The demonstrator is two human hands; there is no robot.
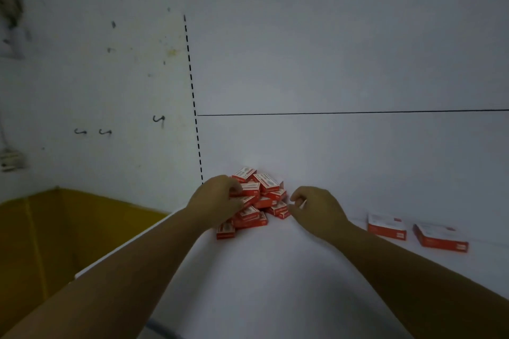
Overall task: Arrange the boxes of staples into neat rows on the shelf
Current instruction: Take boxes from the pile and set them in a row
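Red staple boxes (pixel 260 201) lay heaped on the white shelf (pixel 275 270) against its back wall (pixel 330 146). The left hand (pixel 217 201) gripped boxes at the heap's left; the right hand (pixel 316 209) hovered just beside its right, fingers curled, its hold impossible to tell.

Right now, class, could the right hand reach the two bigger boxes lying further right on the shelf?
Probably yes. The right hand is beside the pile of small boxes, and only bare shelf lies between it and the two bigger boxes.
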